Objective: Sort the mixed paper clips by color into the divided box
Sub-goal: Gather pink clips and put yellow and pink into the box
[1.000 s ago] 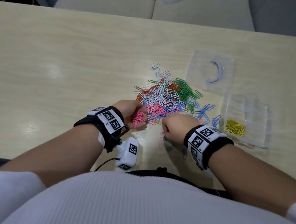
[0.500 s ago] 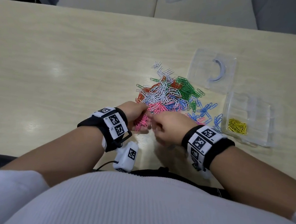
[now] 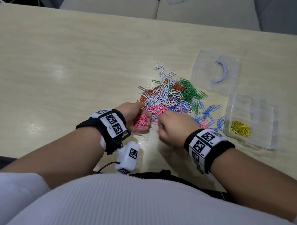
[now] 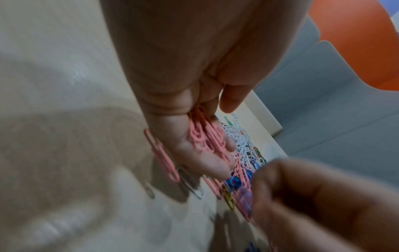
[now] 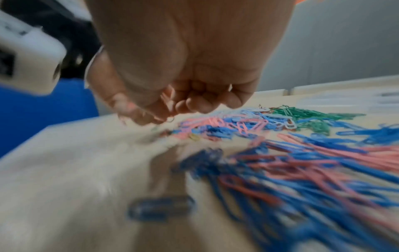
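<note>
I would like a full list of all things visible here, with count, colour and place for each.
mixed paper clips: many; white, green, orange, blue, pink; heap at table centre
pink clips: a bunch, pink, in the left hand
yellow clips: a small heap, yellow, in the near-left compartment of the divided box
divided box: one, clear, right of the heap
lid: one, clear, beyond the box
table: one, pale wood
left hand: holds pink clips
right hand: fingers curled, pinching a pink clip
wrist bands: two, black and white
</note>
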The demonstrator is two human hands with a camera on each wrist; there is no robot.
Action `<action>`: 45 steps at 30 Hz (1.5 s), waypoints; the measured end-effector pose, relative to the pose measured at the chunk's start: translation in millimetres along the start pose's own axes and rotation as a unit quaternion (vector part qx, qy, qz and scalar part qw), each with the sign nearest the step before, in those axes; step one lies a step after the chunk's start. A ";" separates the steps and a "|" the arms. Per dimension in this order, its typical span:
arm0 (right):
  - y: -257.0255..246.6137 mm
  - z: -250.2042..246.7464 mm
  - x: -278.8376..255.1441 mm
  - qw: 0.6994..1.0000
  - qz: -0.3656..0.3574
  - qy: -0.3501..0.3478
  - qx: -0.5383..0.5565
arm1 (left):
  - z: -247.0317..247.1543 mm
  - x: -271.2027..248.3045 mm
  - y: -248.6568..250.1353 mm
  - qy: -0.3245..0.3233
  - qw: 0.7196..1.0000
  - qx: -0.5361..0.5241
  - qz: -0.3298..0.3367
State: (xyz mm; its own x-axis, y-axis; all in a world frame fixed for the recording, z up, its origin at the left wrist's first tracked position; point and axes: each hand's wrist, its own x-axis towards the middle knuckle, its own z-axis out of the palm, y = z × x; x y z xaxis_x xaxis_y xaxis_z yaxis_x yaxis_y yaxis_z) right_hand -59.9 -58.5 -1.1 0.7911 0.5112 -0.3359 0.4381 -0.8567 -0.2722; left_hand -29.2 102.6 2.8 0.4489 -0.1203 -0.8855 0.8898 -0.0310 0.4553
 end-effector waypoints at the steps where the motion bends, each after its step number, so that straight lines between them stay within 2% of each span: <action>1: -3.6 -3.7 1.8 0.999 0.005 0.027 0.033 | 0.8 0.2 -0.5 0.001 1.000 0.006 0.004; 5: -22.7 -17.3 14.2 0.993 -0.016 0.063 0.100 | 5.8 -3.7 -0.6 0.000 1.000 0.007 0.024; 8: -19.4 -17.6 19.3 0.985 0.025 0.082 0.147 | 0.0 -6.0 1.2 -0.013 1.000 0.006 0.014; 10: -12.8 -13.7 19.4 0.991 0.050 0.062 0.111 | -10.1 -2.8 3.0 0.013 1.000 0.016 0.015; 14: -12.2 -4.0 20.2 0.999 0.032 -0.016 0.021 | -24.0 -0.9 8.7 0.048 0.998 0.036 0.030; 21: -20.5 11.0 23.9 0.996 -0.026 -0.038 -0.080 | -24.5 -0.8 9.9 0.061 0.994 0.072 0.048; 26: -20.1 5.5 23.7 0.996 -0.008 -0.057 -0.070 | -32.3 3.4 6.4 0.070 0.996 0.037 0.045; 31: -26.3 1.4 39.2 0.999 -0.007 -0.005 -0.042 | -33.3 3.1 3.4 0.077 0.996 0.027 0.033; 39: -34.4 4.5 53.2 0.991 -0.038 -0.012 -0.125 | -35.4 4.7 0.6 0.079 0.996 0.026 0.024; 45: -32.8 4.5 52.9 0.995 0.004 -0.045 -0.091 | -33.1 3.9 3.4 0.083 0.994 0.055 0.035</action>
State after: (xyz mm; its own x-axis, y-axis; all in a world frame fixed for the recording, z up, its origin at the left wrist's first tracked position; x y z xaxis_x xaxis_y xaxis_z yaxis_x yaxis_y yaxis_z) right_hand -34.4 -3.0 -14.0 0.7576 0.5009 -0.4184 0.5081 -0.8550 -0.1036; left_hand -21.7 134.8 -2.3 0.5252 0.0397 -0.8501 0.8454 -0.1382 0.5159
